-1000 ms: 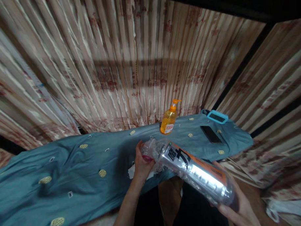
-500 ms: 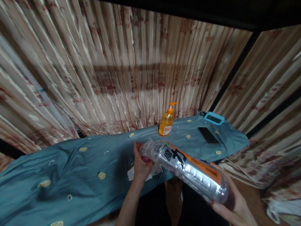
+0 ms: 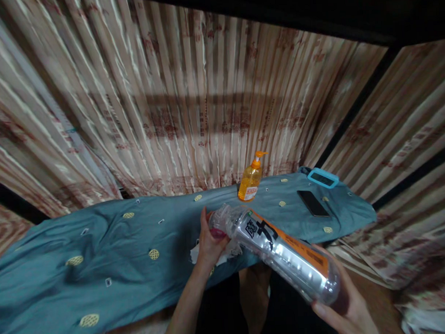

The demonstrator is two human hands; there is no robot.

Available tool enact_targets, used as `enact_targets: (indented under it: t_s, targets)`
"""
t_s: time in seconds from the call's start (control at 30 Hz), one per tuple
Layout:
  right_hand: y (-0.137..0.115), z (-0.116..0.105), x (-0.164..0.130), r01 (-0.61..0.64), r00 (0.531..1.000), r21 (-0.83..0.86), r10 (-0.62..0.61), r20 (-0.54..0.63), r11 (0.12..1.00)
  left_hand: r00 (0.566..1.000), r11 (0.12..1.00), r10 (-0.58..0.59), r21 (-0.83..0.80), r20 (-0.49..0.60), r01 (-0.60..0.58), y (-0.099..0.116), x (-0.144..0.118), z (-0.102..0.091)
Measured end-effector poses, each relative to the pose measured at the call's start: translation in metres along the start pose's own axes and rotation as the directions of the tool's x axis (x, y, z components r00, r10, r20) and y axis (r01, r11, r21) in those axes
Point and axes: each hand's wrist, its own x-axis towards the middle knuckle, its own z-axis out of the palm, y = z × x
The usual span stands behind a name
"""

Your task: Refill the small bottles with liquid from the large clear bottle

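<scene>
Head view: right hand (image 3: pixel 346 306) cradles clear bottle (image 3: pixel 284 255) base; left hand (image 3: pixel 210 238) fingers closed around pink cap (image 3: pixel 216 231), 10 o'clock end. Likely cap-twisting step; next needs firm counter-grip.

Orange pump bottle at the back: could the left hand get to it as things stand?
Probably yes. The orange pump bottle stands alone on the blue cloth, nothing between. But the left hand grips the clear bottle at its cap end and would have to let go.
</scene>
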Motion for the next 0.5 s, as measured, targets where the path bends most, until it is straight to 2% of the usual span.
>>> enact_targets:
  t_s: [0.13, 0.27, 0.37, 0.47, 0.5]
  targets:
    - [0.003, -0.001, -0.003, -0.028, 1.0, -0.026, 0.028, -0.004, 0.999, 1.0, 1.0, 0.018, 0.0, 0.008, -0.018, 0.002, 0.0, -0.001]
    - [0.006, -0.005, -0.002, 0.0, 1.0, -0.038, 0.0, -0.007, 0.999, 0.997, 0.997, 0.078, 0.014, -0.016, -0.078, 0.004, 0.004, 0.001]
    - [0.004, -0.013, 0.003, 0.039, 0.997, -0.1, -0.032, 0.072, 0.994, 0.995, 0.994, 0.102, 0.032, -0.004, -0.102, 0.008, 0.008, 0.003]
    - [-0.001, -0.019, 0.007, 0.031, 0.982, -0.13, -0.006, 0.189, 0.991, 0.995, 0.994, 0.099, 0.039, 0.017, -0.099, 0.009, 0.01, 0.006]
    - [-0.003, -0.019, 0.008, 0.016, 0.982, -0.127, 0.008, 0.188, 0.992, 0.995, 0.994, 0.098, 0.044, 0.014, -0.098, 0.009, 0.01, 0.007]
